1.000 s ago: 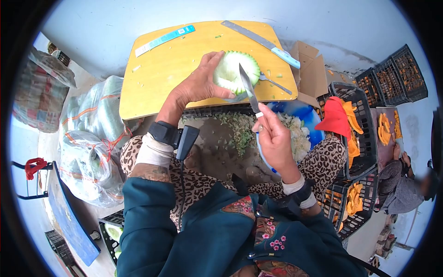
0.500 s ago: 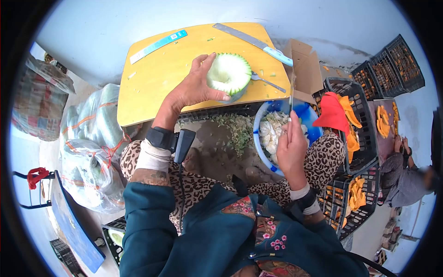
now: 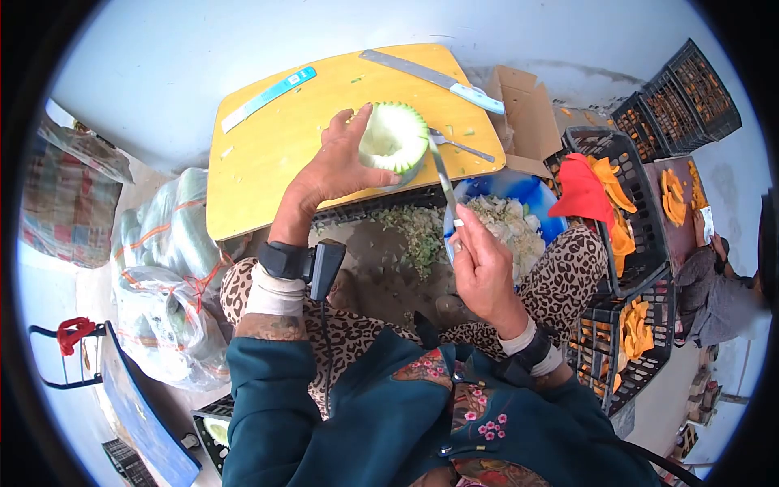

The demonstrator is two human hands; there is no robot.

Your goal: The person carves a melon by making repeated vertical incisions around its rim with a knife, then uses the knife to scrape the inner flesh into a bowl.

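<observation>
A hollowed pale green gourd piece (image 3: 398, 140) with a notched rim stands near the front edge of the yellow table (image 3: 276, 178). My left hand (image 3: 345, 158) grips its left side, fingers at the back and thumb in front. My right hand (image 3: 485, 264) holds a narrow knife (image 3: 444, 177) by its handle, the blade pointing up towards the gourd's right side. A spoon (image 3: 466, 148) lies just right of the gourd. Farther back on the table rest a large knife (image 3: 430, 77) with a light handle and a blue-and-white packet (image 3: 268, 99).
Under the table's right front stands a blue basin (image 3: 519, 195) of pale scraps. Black crates (image 3: 649, 243) with orange pieces and a red cloth (image 3: 580, 191) are at right, beyond them a seated person (image 3: 714, 284). Plastic-wrapped bags (image 3: 166, 243) lie left; a cardboard box (image 3: 523, 118) is behind.
My right hand has moved left with the knife, bringing the blade from over the basin to beside the gourd. My left hand still grips the gourd.
</observation>
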